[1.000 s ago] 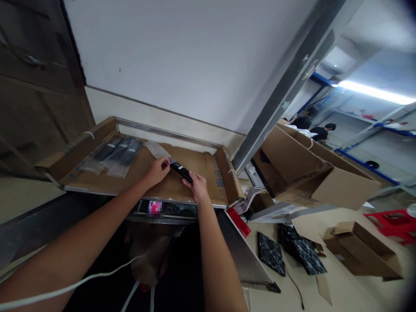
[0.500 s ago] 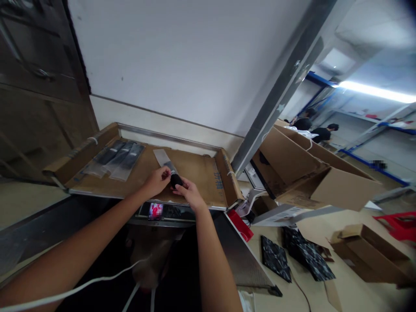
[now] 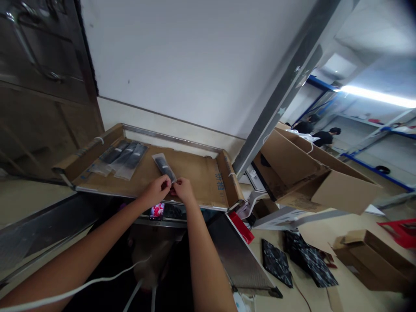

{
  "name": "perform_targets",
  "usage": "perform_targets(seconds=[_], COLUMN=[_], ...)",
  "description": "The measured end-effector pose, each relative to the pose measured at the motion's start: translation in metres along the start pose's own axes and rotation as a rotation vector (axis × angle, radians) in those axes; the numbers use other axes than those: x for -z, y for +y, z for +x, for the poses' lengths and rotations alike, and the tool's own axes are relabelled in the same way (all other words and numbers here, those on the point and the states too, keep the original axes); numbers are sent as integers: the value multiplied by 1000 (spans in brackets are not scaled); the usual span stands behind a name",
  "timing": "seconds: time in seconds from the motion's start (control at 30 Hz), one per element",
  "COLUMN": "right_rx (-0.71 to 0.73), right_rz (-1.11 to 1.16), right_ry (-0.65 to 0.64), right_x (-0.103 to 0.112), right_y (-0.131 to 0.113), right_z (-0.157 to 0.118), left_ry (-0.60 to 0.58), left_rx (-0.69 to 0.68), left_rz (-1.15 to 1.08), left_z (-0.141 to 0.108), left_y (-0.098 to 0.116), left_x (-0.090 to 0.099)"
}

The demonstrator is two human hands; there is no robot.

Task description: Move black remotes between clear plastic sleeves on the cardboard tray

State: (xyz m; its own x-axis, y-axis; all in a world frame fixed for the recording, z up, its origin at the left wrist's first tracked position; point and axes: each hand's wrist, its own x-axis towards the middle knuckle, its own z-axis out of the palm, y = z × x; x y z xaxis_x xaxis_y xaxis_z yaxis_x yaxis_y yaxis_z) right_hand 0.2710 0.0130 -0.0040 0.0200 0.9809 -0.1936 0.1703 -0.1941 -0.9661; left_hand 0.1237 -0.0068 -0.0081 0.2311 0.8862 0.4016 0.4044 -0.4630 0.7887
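A clear plastic bag [image 3: 164, 166] with a black bundle inside lies slanted on the cardboard-lined table [image 3: 191, 167]. A pale band crosses the bundle. At the bag's near end, my left hand [image 3: 160, 189] pinches the edge with thumb and fingers. Close beside it, my right hand [image 3: 182, 189] is closed on the same end, its fingertips partly hidden. To the left lie several similar bagged black bundles [image 3: 130, 159], side by side and overlapping.
Cardboard walls [image 3: 231, 180] edge the table. Below its front edge a lit phone [image 3: 157, 211] rests on a ledge. A large open carton [image 3: 292, 162] stands to the right; black patterned packages [image 3: 277, 262] and another box [image 3: 373, 255] lie on the floor. Two people work far right.
The black bundle, which stuck out of the bag's near end, is now inside the bag. My hands have come together at that end. The view has shifted slightly.
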Motion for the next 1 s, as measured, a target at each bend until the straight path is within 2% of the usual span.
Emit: perform_targets(seconds=[0.17,0.23,0.37,0.47,0.53,0.6,0.67,0.73,0.83,0.9,1.0], right_rx=[107,116,171,247,293,314,299,225,52,-45,-135], right_rz=[-532,-657,-744,-735,-691,-617,-496,-344,-322,-300,-212], right_ry=[225,269,303,231,211,262,338,366,241,124,155], right_x=[-10,-14,-17,-13,-11,-9,-9,-8,-3,2,7], right_y=[-10,-12,-13,-17,-17,-9,15,55,126,163,190], right_z=[5,5,0,-9,-20,-40,-70,-108,-160,-178,-175], left_ry=[6,16,-2,35,83,103,85,47,-15,-75,-176], left_rx=[-31,-46,-35,28,53,55,19,-29,-28,-19,-69], left_rz=[46,55,-10,-78,-57,14,102,177,259,325,415], left_z=[1,1,-2,0,7,20,37,52,64,64,61], left_y=[3,3,-1,-6,-9,-10,-10,-11,-17,-26,-44], left_x=[2,3,10,21,31,37,39,34,18,9,14])
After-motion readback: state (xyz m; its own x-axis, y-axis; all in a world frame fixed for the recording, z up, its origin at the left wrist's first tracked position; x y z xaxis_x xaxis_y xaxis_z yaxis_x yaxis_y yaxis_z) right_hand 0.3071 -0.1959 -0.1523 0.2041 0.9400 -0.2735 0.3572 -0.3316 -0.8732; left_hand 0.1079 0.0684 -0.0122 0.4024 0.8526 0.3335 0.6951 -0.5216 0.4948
